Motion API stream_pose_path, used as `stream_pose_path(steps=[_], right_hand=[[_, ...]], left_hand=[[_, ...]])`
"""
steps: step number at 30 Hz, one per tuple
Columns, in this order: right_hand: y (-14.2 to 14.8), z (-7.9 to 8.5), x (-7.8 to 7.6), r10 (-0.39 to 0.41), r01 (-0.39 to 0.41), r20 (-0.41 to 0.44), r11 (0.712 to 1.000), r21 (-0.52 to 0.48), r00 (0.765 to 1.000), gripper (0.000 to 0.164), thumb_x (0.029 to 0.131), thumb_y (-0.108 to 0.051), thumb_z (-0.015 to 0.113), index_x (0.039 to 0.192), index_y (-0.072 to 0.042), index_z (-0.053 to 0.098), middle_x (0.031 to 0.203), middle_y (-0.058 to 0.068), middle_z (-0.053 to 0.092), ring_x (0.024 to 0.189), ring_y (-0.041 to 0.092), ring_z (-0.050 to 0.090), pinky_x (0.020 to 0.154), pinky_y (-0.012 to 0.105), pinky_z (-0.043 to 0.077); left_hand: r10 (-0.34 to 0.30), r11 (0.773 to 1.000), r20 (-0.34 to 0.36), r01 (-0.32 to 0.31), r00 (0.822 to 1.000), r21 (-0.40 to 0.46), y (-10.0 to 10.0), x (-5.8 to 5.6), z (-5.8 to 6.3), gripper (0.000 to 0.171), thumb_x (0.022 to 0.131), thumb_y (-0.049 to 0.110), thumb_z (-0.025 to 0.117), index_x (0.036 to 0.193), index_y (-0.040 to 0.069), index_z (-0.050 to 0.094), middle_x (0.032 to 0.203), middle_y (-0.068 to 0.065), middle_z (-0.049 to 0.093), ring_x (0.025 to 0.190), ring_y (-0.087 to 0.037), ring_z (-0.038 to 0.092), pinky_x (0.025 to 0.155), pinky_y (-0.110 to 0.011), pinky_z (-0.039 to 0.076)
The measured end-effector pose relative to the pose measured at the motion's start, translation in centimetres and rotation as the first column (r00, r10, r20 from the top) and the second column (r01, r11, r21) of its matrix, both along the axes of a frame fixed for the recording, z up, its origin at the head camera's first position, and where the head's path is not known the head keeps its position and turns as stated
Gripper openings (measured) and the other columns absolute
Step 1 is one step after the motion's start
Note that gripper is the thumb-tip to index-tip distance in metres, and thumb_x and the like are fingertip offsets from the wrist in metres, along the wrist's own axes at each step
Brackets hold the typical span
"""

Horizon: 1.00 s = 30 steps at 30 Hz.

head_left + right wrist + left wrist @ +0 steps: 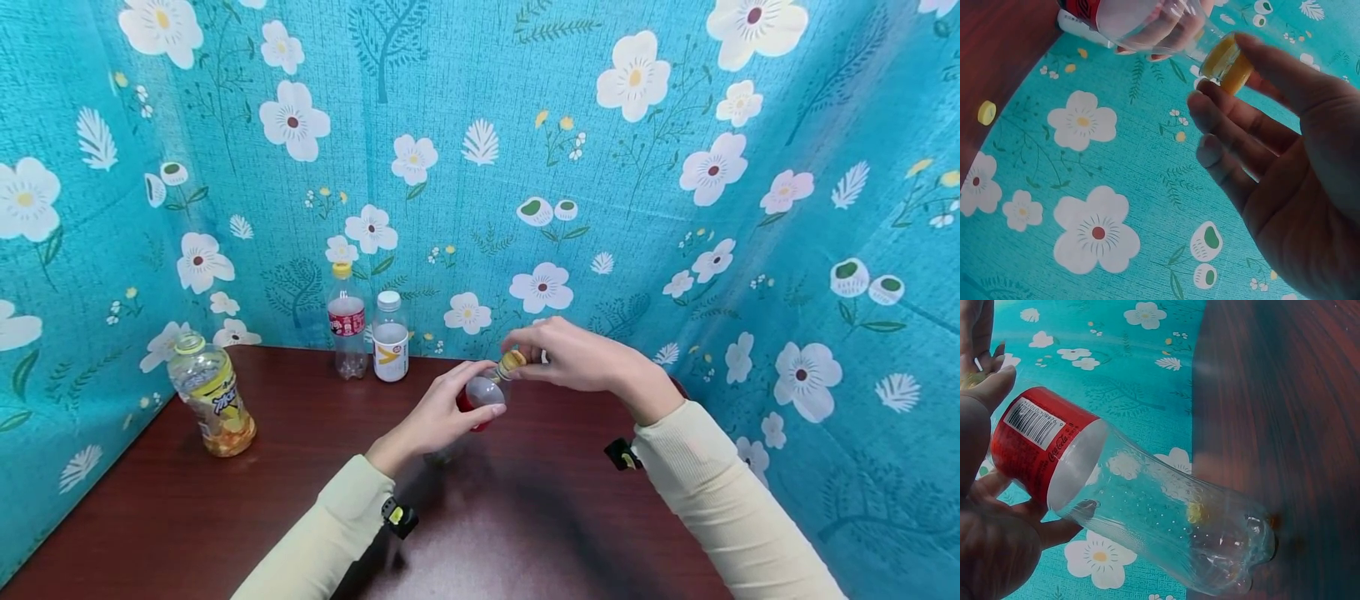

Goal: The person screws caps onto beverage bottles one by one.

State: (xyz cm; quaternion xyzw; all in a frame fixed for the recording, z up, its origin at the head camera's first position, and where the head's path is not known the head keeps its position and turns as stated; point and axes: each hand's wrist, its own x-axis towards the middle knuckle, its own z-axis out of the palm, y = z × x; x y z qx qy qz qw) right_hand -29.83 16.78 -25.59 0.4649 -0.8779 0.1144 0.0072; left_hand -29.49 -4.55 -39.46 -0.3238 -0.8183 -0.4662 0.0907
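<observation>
My left hand grips a clear plastic Coca-Cola bottle around its upper part, at the red label. The bottle looks empty and leans with its neck toward my right hand. Thumb and fingers of that hand pinch an orange-yellow cap at the bottle's mouth. Whether the cap is seated on the thread, I cannot tell. In the left wrist view the bottle's base is close to the dark tabletop, and contact there is unclear.
A capless bottle with a yellow label stands on the table at left. Toward the back are a yellow-capped bottle with a red label and a white-capped bottle. A loose yellow cap shows on the tabletop. Flowered blue cloth hangs behind.
</observation>
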Motion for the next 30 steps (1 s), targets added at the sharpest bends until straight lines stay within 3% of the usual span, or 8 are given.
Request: stream_pose_path(steps=[4,8,10,15,20,23,30], right_hand=[[-0.12,-0.10,-0.03,-0.013,0.013,0.003,1.000,-0.021,1.000,0.012,0.087,-0.028,0.068,0.093,-0.019,0.063,0.065,-0.007,0.052,0.057,0.009,0.048,0.052,0.023,0.041],[-0.26,-0.30,-0.03,-0.056,0.055,-0.022,0.998,-0.020,0.998,0.014,0.088,-0.032,0.066,0.082,-0.020,0.060,0.057,-0.005,0.045,0.049,0.007,0.042,0.048,0.023,0.037],[-0.34,-0.36,0.00,-0.080,0.079,-0.049,0.997,-0.012,0.996,0.015,0.088,-0.035,0.065,0.082,-0.021,0.062,0.055,-0.007,0.047,0.047,0.006,0.042,0.046,0.024,0.036],[-0.46,-0.40,0.05,-0.126,0.127,-0.108,0.992,0.001,0.986,0.019,0.087,-0.041,0.064,0.086,-0.022,0.067,0.051,-0.010,0.048,0.042,0.006,0.043,0.042,0.025,0.036],[-0.76,-0.18,0.35,-0.136,0.135,-0.070,0.991,-0.017,0.988,0.019,0.088,-0.035,0.065,0.082,-0.018,0.070,0.051,-0.010,0.051,0.040,0.006,0.045,0.042,0.026,0.039],[-0.92,-0.11,0.45,-0.110,0.109,-0.032,0.994,-0.031,0.993,0.016,0.089,-0.028,0.065,0.080,-0.016,0.071,0.055,-0.012,0.054,0.041,0.004,0.049,0.042,0.026,0.042],[-0.54,0.11,0.33,-0.012,0.012,-0.018,0.999,-0.041,1.000,0.010,0.087,-0.023,0.068,0.093,-0.016,0.069,0.068,-0.008,0.062,0.053,0.007,0.053,0.048,0.024,0.044]], left_hand=[[-0.003,1.000,0.016,0.003,1.000,0.006,0.02,-0.08,-0.09,0.059,0.083,0.044,0.068,0.135,0.031,0.044,0.128,0.005,0.052,0.107,-0.009,0.051,0.080,-0.026,0.051],[-0.001,1.000,0.014,0.001,1.000,0.011,0.04,-0.04,-0.18,0.058,0.083,0.044,0.068,0.135,0.032,0.044,0.127,0.007,0.052,0.107,-0.007,0.051,0.080,-0.025,0.051],[0.002,1.000,0.012,-0.002,1.000,0.010,0.02,0.00,-0.22,0.059,0.083,0.044,0.068,0.135,0.033,0.044,0.127,0.012,0.051,0.107,-0.006,0.051,0.081,-0.025,0.050],[-0.001,1.000,0.011,0.000,1.000,0.004,0.01,0.06,-0.30,0.060,0.083,0.044,0.068,0.137,0.033,0.043,0.128,0.010,0.051,0.109,-0.006,0.050,0.081,-0.025,0.050],[-0.006,1.000,-0.011,0.006,1.000,0.008,0.07,0.06,-0.32,0.061,0.084,0.043,0.067,0.138,0.031,0.042,0.131,0.002,0.051,0.110,-0.009,0.051,0.082,-0.027,0.051],[-0.007,1.000,-0.017,0.007,1.000,0.010,0.11,0.00,-0.30,0.059,0.084,0.043,0.068,0.137,0.032,0.043,0.130,0.001,0.052,0.109,-0.008,0.051,0.082,-0.026,0.050],[-0.005,1.000,0.020,0.005,1.000,0.015,-0.04,0.06,-0.18,0.059,0.083,0.043,0.069,0.135,0.032,0.044,0.129,0.006,0.052,0.106,-0.007,0.052,0.081,-0.025,0.050]])
